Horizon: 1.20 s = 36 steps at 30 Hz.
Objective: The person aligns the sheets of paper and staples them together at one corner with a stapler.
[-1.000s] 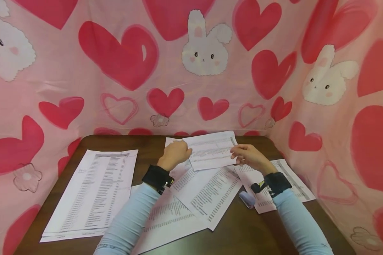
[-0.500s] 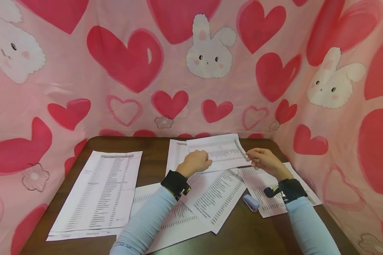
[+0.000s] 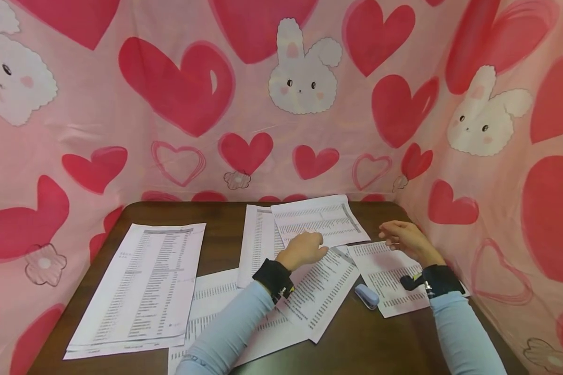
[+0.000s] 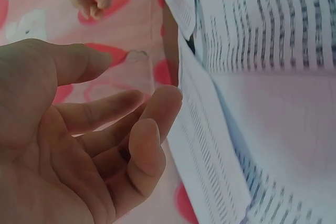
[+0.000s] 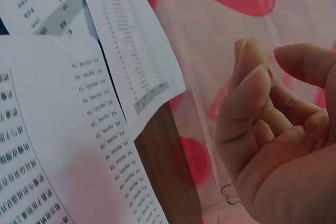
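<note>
My left hand [image 3: 304, 250] hovers over the overlapping printed sheets in the middle, fingers loosely bent and holding nothing. In the left wrist view, a gap separates its thumb from its fingers [image 4: 149, 148]. Above the right-hand printed sheet [image 3: 389, 273] is my right hand [image 3: 407, 240], also holding nothing, its fingers [image 5: 244, 95] loosely curled in the right wrist view. A printed sheet [image 3: 316, 216] lies slanted at the back of the table, partly over another sheet [image 3: 258, 245]. The slanted middle sheet [image 3: 326, 291] is partly hidden by my left hand.
A small bluish stapler [image 3: 367, 296] lies on the brown table [image 3: 370, 344] beside the right-hand sheet. At the left is a stack of printed sheets [image 3: 138, 291]; another sheet [image 3: 262, 341] lies partly under my left forearm. Pink heart-and-rabbit cloth [image 3: 192, 172] surrounds the table.
My left hand has moved right and toward me from the back sheet's left edge. My right hand has moved right, away from that sheet's right edge. The sheet stays at the back.
</note>
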Available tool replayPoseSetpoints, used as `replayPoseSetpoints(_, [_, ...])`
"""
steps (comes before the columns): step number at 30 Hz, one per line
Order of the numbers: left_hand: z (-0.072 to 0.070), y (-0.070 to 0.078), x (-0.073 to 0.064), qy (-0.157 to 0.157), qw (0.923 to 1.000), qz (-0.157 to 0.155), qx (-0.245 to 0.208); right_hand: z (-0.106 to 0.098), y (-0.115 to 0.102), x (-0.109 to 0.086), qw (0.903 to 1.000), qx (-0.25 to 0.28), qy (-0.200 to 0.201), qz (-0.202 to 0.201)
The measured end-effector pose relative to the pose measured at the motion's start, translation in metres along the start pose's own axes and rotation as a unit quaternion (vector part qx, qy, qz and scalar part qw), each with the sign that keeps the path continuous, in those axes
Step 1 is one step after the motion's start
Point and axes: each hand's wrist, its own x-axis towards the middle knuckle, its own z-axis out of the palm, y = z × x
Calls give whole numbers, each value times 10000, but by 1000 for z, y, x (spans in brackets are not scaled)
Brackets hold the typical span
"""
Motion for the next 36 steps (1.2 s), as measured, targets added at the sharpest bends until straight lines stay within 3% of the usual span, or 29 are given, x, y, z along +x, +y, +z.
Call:
replayPoseSetpoints(9, [12,14,8,196,9993,-227,-215,-23,1,-1,9973,-729,42,45])
replayPoseSetpoints(15, [21,26,14,14,9994,-210,-286,-38,4,-2,9915,-1236,291,299])
replayPoseSetpoints(21, [31,34,14,-153,9995,-89,-260,-50,7,-5,9873,-1478,322,489])
replayPoseSetpoints(28, [42,41,16,-185,9992,48,-355,-64,13,-11,9755,-1976,449,856])
replayPoseSetpoints(36, [54,49,21,-179,9984,270,-473,-75,20,-23,9639,-2458,506,890])
